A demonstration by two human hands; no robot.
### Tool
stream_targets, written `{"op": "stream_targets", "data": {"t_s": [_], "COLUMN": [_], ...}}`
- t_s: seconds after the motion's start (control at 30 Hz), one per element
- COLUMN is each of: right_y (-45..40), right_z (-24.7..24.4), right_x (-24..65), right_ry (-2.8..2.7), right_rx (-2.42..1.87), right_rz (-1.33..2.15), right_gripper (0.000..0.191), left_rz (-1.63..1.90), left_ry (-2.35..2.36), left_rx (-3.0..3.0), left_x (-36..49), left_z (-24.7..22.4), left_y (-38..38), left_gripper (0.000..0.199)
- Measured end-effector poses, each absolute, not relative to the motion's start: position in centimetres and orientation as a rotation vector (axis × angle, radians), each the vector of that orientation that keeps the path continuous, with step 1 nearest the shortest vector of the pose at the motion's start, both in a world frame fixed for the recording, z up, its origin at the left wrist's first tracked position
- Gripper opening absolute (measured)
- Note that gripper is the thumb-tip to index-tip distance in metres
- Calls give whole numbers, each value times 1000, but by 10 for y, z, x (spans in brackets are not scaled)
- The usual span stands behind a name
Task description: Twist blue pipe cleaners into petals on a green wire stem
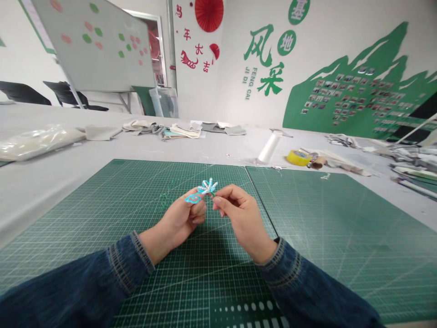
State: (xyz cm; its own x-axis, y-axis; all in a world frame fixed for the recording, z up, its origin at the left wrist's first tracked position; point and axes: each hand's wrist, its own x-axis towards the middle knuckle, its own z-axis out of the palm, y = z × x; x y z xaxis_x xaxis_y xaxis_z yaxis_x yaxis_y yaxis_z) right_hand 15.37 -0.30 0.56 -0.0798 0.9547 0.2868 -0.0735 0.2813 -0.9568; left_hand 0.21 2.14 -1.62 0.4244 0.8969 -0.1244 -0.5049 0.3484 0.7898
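Along the far side of a grey-covered work table [44, 200], a clear plastic bag of pale fabric [37, 143], then low heaps of fabric scraps [180, 131]. Further right, a tilted white thread cone [269, 146], almost touching a roll of yellow tape [298, 157], with a small cardboard tube [318, 162] just beside the tape. Stacked strips of material [413, 168] at the right edge of the table, well apart from the hands. Beyond the table, a whiteboard on a stand [92, 45] with coloured paper dots, and a wall with green lettering [262, 59]. Between the hands and all of this, nothing raised; below them, two green cutting mats [102, 218] meeting edge to edge.

A turquoise pipe-cleaner sprig [205, 189] with white beaded spikes, held in the air above the left mat, not touching it. Left hand [180, 218]: thumb and forefinger closed on the sprig's curled end, other fingers folded in. Right hand [242, 218]: thumb and forefinger pinched shut on its thin stem, other fingers loosely curled. Denim sleeves [85, 282] down both forearms.
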Motion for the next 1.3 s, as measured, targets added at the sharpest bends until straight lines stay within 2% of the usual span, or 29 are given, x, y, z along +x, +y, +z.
{"op": "stream_targets", "data": {"t_s": [0.13, 0.23, 0.33, 0.57, 0.73, 0.93, 1.07, 1.17, 1.3], "right_y": [1, 3, 3, 7, 9, 10, 9, 6, 2], "right_z": [2, 2, 6, 9, 7, 8, 10, 13, 14], "right_x": [154, 155, 156, 163, 167, 170, 169, 166, 162], "right_ry": [-1188, -1086, -1025, -970, -933, -913, -918, -942, -1001], "right_rx": [-881, -869, -875, -899, -841, -829, -836, -833, -827], "right_rz": [1131, 1179, 1208, 1232, 1235, 1237, 1263, 1299, 1356], "right_gripper": [3, 14, 12, 11, 8, 7, 7, 7, 7], "left_rz": [1046, 1026, 979, 723, 901, 916, 1135, 1185, 1090], "left_ry": [607, 641, 658, 1019, 1322, 1363, 1626, 1389, 790], "left_rx": [785, 829, 908, 1570, 1790, 1937, 2317, 2225, 1553], "left_x": [2, 3, 3, -22, -48, -58, -52, -39, -12], "left_z": [-15, -16, -13, 4, 0, 4, 9, 8, 1], "left_y": [21, 19, 17, 35, 59, 63, 56, 45, 25], "left_gripper": [12, 16, 17, 20, 20, 44, 41, 35, 34]}}
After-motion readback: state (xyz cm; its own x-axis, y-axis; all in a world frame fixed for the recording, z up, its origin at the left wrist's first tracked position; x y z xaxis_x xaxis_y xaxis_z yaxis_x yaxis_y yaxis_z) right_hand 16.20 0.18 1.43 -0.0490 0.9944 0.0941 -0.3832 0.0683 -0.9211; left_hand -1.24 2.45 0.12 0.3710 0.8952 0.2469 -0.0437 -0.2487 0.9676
